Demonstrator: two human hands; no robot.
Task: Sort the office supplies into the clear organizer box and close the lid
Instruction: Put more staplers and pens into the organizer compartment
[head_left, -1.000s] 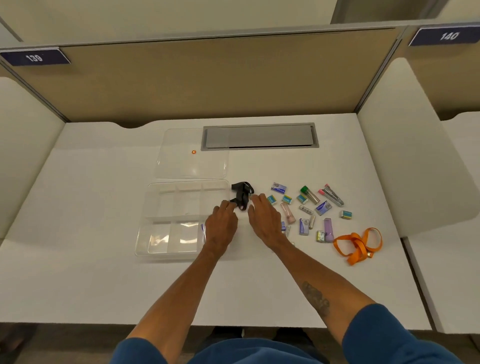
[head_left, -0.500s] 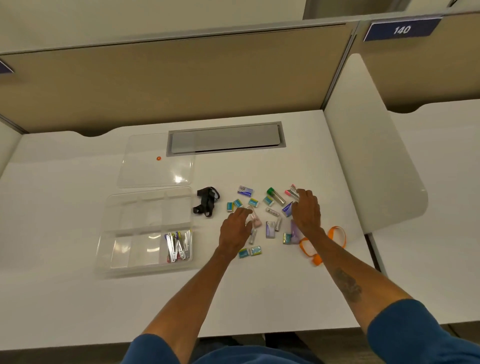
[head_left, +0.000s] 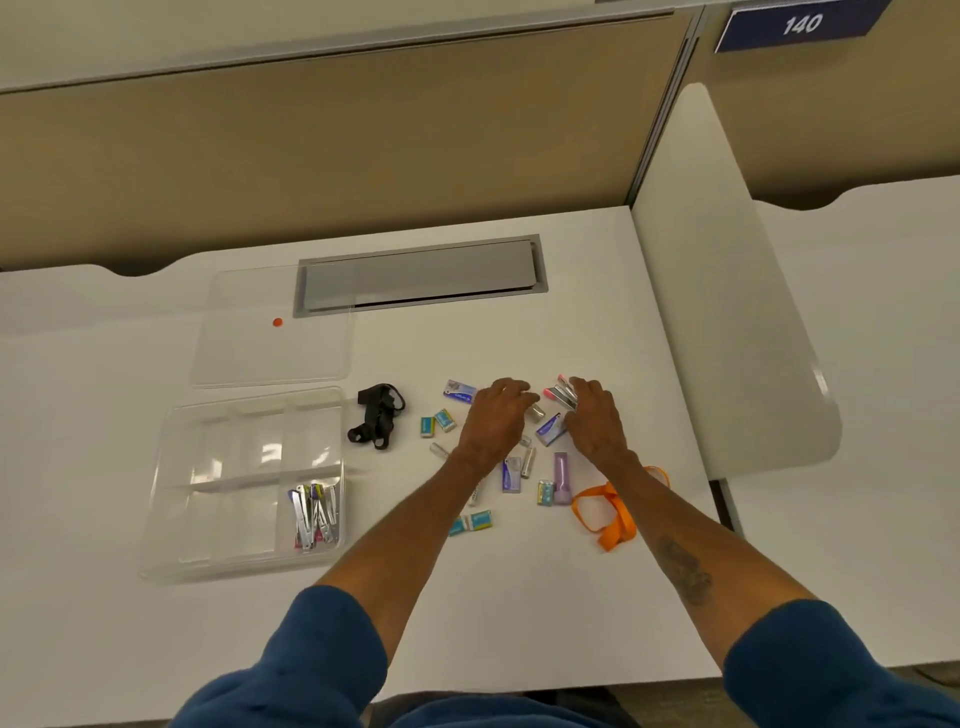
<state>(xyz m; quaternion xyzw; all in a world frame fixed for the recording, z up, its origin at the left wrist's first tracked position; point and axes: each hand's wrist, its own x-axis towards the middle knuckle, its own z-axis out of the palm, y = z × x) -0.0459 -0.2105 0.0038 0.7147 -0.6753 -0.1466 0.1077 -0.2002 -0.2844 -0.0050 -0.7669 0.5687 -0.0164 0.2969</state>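
Head camera, looking down: the organizer box (head_left: 208, 493) sits open at near left, clips (head_left: 314, 514) filling one near compartment. Farther out, left hand (head_left: 496, 418) and right hand (head_left: 595, 418) hover palm-down over scattered supplies (head_left: 511, 475), fingers loosely curled, likely gathering; whether either pinches anything cannot be told. Beyond, the lid (head_left: 270, 332) lies off.

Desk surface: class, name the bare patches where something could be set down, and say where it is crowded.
Bare: the desk left of the organizer box, and the near strip before it. Crowded: the scattered supplies between the black strap and orange lanyard, where both hands work.
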